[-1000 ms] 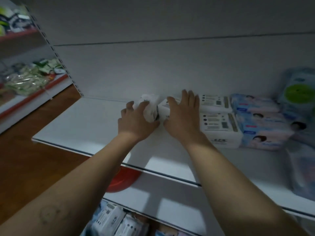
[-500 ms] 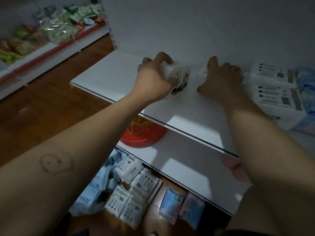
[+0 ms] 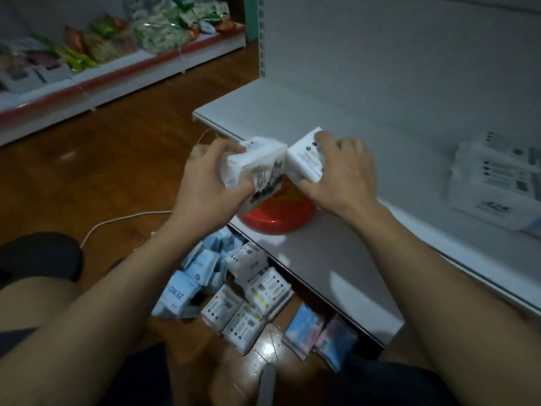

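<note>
My left hand grips a white tissue pack with a dark printed picture on its near face, fingers over the top and thumb underneath. My right hand grips a second white pack with printed text, fingers curled over its top edge. The two packs touch corner to corner, held in the air in front of the white shelf, above a red dish on the lower shelf board.
More white packs lie stacked on the shelf at right. On the wooden floor below lie several white, blue and pink packs. A white cable runs across the floor. A far shelf with snack bags stands at upper left.
Both hands have drawn back from the rear of the shelf toward me, each lifting a pack off the board. The view has tilted downward, showing the floor packs.
</note>
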`<move>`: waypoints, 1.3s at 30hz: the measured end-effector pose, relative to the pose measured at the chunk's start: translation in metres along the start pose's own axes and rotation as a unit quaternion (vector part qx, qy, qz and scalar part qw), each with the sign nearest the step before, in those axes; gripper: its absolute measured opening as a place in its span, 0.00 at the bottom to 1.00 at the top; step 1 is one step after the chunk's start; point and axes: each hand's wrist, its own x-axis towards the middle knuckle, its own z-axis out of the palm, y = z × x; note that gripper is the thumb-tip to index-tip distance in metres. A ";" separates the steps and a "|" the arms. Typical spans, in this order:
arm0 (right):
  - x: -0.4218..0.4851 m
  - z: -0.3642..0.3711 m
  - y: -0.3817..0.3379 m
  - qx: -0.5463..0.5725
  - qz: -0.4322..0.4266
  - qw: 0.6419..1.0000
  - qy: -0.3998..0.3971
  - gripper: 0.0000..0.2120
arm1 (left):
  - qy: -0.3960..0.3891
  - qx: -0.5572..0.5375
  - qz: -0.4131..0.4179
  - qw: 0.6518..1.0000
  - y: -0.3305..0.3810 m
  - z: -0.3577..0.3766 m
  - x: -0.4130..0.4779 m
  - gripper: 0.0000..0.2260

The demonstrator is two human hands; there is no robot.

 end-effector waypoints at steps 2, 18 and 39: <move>-0.014 0.011 -0.020 0.031 -0.018 0.999 -0.020 0.36 | 0.000 0.001 -0.045 0.999 -0.027 -0.003 -0.027 0.17; -0.197 0.178 -0.117 0.082 0.080 0.872 -0.476 0.40 | -0.113 0.090 -0.315 0.938 -0.214 0.071 -0.173 0.19; -0.237 0.280 -0.131 -0.029 0.001 0.924 -0.382 0.29 | -0.196 0.126 -0.230 0.945 -0.297 0.152 -0.165 0.20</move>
